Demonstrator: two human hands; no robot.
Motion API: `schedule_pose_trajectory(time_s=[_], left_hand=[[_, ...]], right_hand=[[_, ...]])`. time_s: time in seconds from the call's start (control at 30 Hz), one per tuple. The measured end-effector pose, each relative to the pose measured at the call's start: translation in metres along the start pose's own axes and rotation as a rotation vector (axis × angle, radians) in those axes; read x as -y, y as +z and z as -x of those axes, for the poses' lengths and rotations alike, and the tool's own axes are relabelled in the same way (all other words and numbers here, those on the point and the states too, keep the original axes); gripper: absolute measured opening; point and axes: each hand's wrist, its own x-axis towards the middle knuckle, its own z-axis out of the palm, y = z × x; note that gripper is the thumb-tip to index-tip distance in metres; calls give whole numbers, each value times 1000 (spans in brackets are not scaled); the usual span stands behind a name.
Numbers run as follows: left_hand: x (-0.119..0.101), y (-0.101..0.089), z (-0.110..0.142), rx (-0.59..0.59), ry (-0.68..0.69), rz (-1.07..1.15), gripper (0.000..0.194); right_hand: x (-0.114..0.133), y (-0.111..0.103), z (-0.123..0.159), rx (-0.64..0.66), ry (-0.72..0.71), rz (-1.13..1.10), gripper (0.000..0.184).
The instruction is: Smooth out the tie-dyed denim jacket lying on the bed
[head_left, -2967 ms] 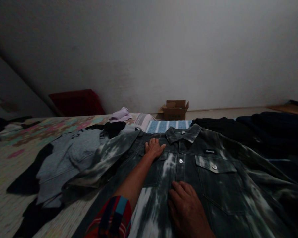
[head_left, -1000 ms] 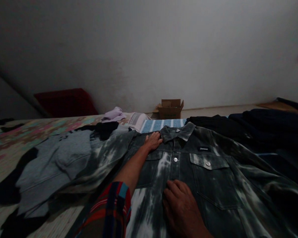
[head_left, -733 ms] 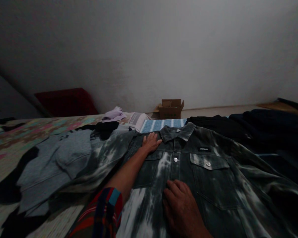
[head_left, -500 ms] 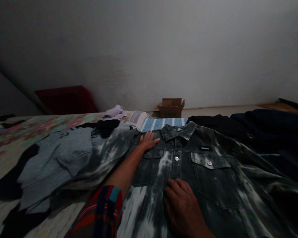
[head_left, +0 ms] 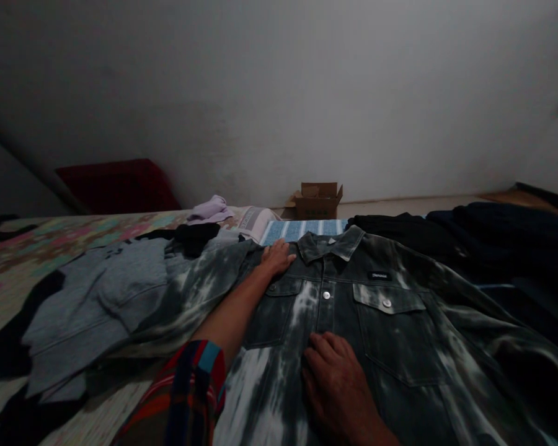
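Observation:
A grey-and-white tie-dye denim jacket [head_left: 302, 365] lies spread out, front up and collar away from me. Its front is buttoned near the collar, and both chest pockets show. My left hand [head_left: 278, 257] is pressed flat on the jacket's shoulder left of the collar, fingers extended and holding nothing. Lower down, my right hand [head_left: 337, 381] has its fingers curled together on the front placket, closed on the cloth. Its fingertips are partly hidden. The jacket's left-side sleeve runs out beside a grey sweatshirt [head_left: 97, 297].
Dark folded clothes [head_left: 506, 241] are piled at the right. A lilac cloth [head_left: 211, 209] and a blue striped mat [head_left: 302, 229] lie beyond the jacket. An open cardboard box [head_left: 317, 204] stands by the wall [head_left: 279, 93]. A dark red object [head_left: 118, 186] leans at the back left.
The whole view has shifted slightly, so things appear a little further left. Both hands keep nearly the same places on the jacket.

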Motion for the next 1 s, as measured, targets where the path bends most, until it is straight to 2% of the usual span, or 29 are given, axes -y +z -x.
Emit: schedule_pose_trajectory(time_s=[0.13, 0.23, 0.47, 0.7, 1.0], left_hand=[[-22, 8, 4, 34, 86, 27, 47], [-29, 13, 3, 54, 83, 57, 50], [-31, 13, -1, 78, 64, 93, 63], [-43, 11, -2, 100, 3, 92, 86], [-42, 8, -2, 102, 6, 89, 83]], right_hand=[[0, -1, -1, -2, 16, -10, 18], [0, -1, 0, 6, 16, -17, 18], [0, -1, 0, 32, 18, 3, 19], [3, -5, -1, 39, 23, 27, 18], [2, -5, -3, 23, 14, 8, 16]])
